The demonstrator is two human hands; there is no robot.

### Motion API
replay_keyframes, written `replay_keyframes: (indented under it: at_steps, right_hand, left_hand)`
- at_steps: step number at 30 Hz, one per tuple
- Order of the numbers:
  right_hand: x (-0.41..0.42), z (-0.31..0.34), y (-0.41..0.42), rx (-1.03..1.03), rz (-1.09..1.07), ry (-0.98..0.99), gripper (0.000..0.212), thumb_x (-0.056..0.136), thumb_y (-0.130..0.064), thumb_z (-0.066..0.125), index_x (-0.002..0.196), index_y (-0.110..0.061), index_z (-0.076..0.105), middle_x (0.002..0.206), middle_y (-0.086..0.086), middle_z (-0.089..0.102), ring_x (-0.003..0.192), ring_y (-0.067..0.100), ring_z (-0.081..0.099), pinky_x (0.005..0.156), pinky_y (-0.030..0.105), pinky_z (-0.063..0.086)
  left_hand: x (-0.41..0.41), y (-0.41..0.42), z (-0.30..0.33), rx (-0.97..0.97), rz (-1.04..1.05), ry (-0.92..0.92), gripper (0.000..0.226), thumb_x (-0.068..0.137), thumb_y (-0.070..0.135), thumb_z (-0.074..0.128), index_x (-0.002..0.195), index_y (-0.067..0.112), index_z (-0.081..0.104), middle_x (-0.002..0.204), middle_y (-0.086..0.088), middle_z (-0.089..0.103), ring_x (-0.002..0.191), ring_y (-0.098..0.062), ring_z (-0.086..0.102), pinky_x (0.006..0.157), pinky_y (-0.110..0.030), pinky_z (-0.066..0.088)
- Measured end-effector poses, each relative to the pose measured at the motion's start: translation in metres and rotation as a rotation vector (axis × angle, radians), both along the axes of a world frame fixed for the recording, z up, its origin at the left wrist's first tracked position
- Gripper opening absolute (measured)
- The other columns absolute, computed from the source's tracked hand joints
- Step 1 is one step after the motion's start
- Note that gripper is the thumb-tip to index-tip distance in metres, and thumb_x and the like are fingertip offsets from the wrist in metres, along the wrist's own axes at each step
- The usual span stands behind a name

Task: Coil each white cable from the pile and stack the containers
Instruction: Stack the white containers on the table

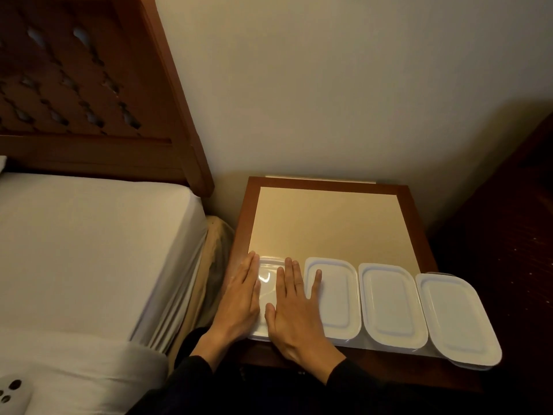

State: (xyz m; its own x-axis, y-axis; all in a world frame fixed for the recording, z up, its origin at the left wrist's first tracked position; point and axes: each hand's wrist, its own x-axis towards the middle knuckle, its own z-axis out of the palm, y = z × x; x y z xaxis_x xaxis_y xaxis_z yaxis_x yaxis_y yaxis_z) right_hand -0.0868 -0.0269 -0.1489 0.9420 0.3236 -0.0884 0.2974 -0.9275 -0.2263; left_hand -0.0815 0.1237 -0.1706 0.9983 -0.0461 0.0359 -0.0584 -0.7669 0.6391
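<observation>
Several white lidded containers stand in a row along the front edge of a wooden nightstand (329,223). My left hand (239,298) lies flat on the left side of the leftmost container (266,283), fingers straight. My right hand (294,307) lies flat across that same lid, its outer finger reaching onto the second container (338,298). Further right sit a third container (392,304) and a fourth container (457,319), which overhangs the nightstand's right edge. No white cable is in view.
A bed with a white sheet (89,250) and a dark wooden headboard (89,85) stands to the left. A small white device (12,393) lies on the bed at the bottom left. A beige wall is behind; dark furniture (508,235) stands at the right.
</observation>
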Motion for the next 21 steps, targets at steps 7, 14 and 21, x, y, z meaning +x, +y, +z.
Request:
replay_keyframes:
  at_steps: [7,14,21]
  right_hand:
    - [0.004,0.011,-0.003,-0.007,0.048,0.04,0.073,0.095,-0.052,0.029,0.154,-0.01,0.022,0.164,0.009,0.008,0.15,0.028,0.002,0.111,0.066,-0.005]
    - [-0.017,0.036,-0.063,0.131,0.144,0.003,0.092,0.085,-0.044,0.051,0.156,-0.027,-0.006,0.158,-0.008,-0.029,0.142,0.01,-0.035,0.111,0.043,-0.031]
    - [-0.037,0.005,-0.1,-0.062,0.144,-0.097,0.082,0.059,-0.029,0.091,0.133,-0.015,0.059,0.143,0.007,0.052,0.13,0.025,0.053,0.104,0.041,0.034]
  left_hand:
    - [-0.001,-0.003,0.002,0.023,0.023,0.03,0.056,0.104,0.032,0.025,0.152,0.03,-0.002,0.16,0.017,-0.005,0.147,-0.001,0.001,0.122,-0.035,0.015]
    - [0.013,-0.005,0.011,0.007,0.054,0.068,0.055,0.104,0.029,0.03,0.155,0.021,0.009,0.162,0.01,0.002,0.147,-0.004,0.005,0.122,-0.035,0.011]
    - [-0.006,-0.016,0.032,-0.323,0.281,0.095,0.051,0.101,0.031,0.045,0.15,0.022,0.03,0.146,0.009,0.041,0.132,-0.01,0.041,0.11,-0.03,0.031]
